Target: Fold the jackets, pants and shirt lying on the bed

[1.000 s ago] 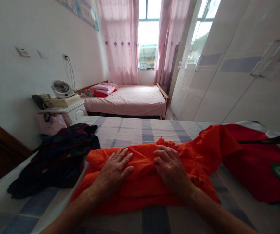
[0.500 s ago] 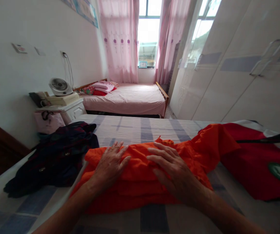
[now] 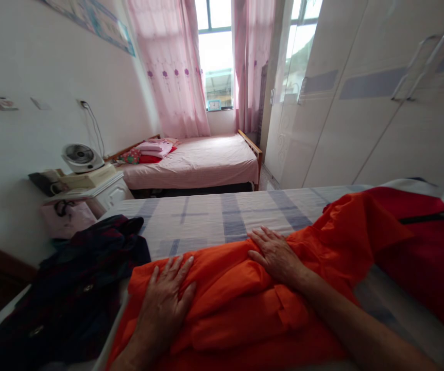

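An orange garment (image 3: 241,304) lies folded in layers on the checked bedsheet (image 3: 214,216) in front of me. My left hand (image 3: 166,301) rests flat on its left part, fingers spread and open. My right hand (image 3: 278,255) lies flat on the garment's far edge, fingers stretched out toward the left. Neither hand holds anything. The orange cloth runs to the right up against a red garment (image 3: 430,257).
A dark plaid garment (image 3: 79,288) lies heaped at the bed's left edge. A white nightstand (image 3: 98,193) with a small fan (image 3: 80,156) stands by the left wall. Beyond is a second bed (image 3: 202,162) with pink bedding. White wardrobe doors (image 3: 380,98) line the right side.
The view has dropped closer to the bed and tilted. My right hand has slid up to the garment's far edge; my left hand has moved a little toward me and stays flat.
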Tool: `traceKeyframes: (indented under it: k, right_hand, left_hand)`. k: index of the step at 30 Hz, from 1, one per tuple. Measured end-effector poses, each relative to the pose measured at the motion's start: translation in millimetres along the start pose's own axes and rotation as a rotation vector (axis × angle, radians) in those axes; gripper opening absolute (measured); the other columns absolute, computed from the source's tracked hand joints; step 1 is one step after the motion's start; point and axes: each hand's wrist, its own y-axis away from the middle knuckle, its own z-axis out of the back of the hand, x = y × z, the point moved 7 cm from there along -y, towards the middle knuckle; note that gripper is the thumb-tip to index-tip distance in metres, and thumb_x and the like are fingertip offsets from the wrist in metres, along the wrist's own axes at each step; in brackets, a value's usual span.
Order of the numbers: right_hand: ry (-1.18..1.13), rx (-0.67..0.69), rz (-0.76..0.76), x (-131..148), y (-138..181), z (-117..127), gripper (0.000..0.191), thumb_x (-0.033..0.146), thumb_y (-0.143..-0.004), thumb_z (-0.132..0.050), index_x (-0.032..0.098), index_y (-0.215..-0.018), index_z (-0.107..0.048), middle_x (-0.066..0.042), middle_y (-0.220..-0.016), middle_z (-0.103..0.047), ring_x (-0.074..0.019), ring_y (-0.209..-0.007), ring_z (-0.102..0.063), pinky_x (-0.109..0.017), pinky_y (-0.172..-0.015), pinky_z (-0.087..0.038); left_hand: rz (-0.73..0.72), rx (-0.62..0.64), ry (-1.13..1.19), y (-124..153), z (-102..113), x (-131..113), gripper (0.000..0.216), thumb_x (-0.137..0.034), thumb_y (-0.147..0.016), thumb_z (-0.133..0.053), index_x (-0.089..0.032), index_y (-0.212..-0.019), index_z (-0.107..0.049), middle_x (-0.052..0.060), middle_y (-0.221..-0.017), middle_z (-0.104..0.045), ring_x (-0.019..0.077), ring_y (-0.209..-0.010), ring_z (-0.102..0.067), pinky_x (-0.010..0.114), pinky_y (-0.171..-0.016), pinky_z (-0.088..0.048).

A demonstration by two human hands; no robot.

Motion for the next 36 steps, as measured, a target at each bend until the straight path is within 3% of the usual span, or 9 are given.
traceKeyframes:
  k: [10,23,26,28,30,32,34,36]
  right_hand:
    - [-0.070,0.004,-0.016,-3.3,-0.3,-2.1,0.056,0.052,-0.088,-0.038,0.022,-0.136,-0.045,-0.008,-0.141,-0.044,-0.0286,-0.134,-0.031,-0.048,-0.107,-0.026]
    - [-0.124,-0.054,0.023,4.3,3.4,9.5,0.054,0.049,-0.088,-0.042,0.019,-0.132,-0.047,-0.009,-0.137,-0.049,-0.0288,-0.130,-0.035,-0.045,-0.105,-0.030]
    - [-0.142,-0.157,0.059,2.8,6.5,39.1,0.045,0.041,-0.091,-0.040,0.019,-0.129,-0.049,-0.009,-0.137,-0.049,-0.0226,-0.130,-0.037,-0.040,-0.105,-0.031]
    - [-0.079,-0.341,0.031,-10.2,14.5,77.6,0.042,0.035,-0.092,-0.037,0.018,-0.128,-0.049,-0.009,-0.136,-0.048,-0.0196,-0.130,-0.036,-0.037,-0.106,-0.030]
    - [0.073,-0.561,-0.095,-35.5,30.0,119.2,0.044,0.034,-0.091,-0.037,0.016,-0.130,-0.046,-0.012,-0.137,-0.047,-0.0216,-0.131,-0.033,-0.040,-0.106,-0.028]
    - [0.269,-0.691,-0.307,-68.2,49.8,148.7,0.050,0.038,-0.089,-0.040,0.013,-0.133,-0.041,-0.015,-0.140,-0.042,-0.0273,-0.133,-0.029,-0.046,-0.105,-0.025]
    - [0.408,-0.683,-0.498,-100.4,67.3,160.0,0.061,0.044,-0.083,-0.047,0.010,-0.133,-0.039,-0.020,-0.140,-0.040,-0.0338,-0.131,-0.030,-0.051,-0.101,-0.028]
    - [0.445,-0.581,-0.610,-126.0,79.0,155.6,0.063,0.045,-0.080,-0.050,0.007,-0.130,-0.042,-0.023,-0.131,-0.048,-0.0372,-0.120,-0.042,-0.051,-0.092,-0.035]
  left_hand:
    - [-0.032,-0.019,-0.013,0.2,-10.8,10.6,0.051,-0.041,-0.090,-0.036,-0.029,-0.139,-0.035,0.001,-0.142,-0.041,0.0248,-0.132,-0.036,0.056,-0.106,-0.030]
    - [-0.111,-0.008,-0.051,-0.5,-19.6,18.0,0.052,-0.037,-0.090,-0.033,-0.025,-0.141,-0.033,0.004,-0.142,-0.042,0.0246,-0.133,-0.034,0.055,-0.106,-0.030]
    - [-0.139,-0.017,-0.066,-1.2,-15.7,13.8,0.050,-0.034,-0.088,-0.036,-0.026,-0.137,-0.040,0.004,-0.140,-0.045,0.0255,-0.131,-0.038,0.055,-0.105,-0.031]
    - [-0.153,-0.034,-0.073,-1.3,-10.3,8.9,0.048,-0.033,-0.087,-0.036,-0.026,-0.133,-0.046,0.004,-0.138,-0.048,0.0263,-0.129,-0.041,0.055,-0.103,-0.032]
    - [-0.154,-0.055,-0.073,-1.3,-4.5,4.2,0.046,-0.032,-0.087,-0.037,-0.025,-0.131,-0.049,0.006,-0.136,-0.050,0.0273,-0.127,-0.043,0.055,-0.102,-0.032]
    - [-0.137,-0.077,-0.067,-1.6,0.5,1.0,0.045,-0.032,-0.087,-0.038,-0.024,-0.130,-0.050,0.007,-0.135,-0.051,0.0281,-0.126,-0.045,0.056,-0.101,-0.033]
    - [-0.129,-0.070,-0.060,-2.0,2.2,-1.8,0.044,-0.032,-0.087,-0.038,-0.024,-0.128,-0.052,0.007,-0.136,-0.050,0.0287,-0.126,-0.045,0.057,-0.101,-0.032]
    - [-0.118,-0.059,-0.056,-2.4,2.9,-3.2,0.043,-0.032,-0.087,-0.037,-0.024,-0.125,-0.055,0.006,-0.135,-0.051,0.0295,-0.125,-0.045,0.058,-0.101,-0.032]
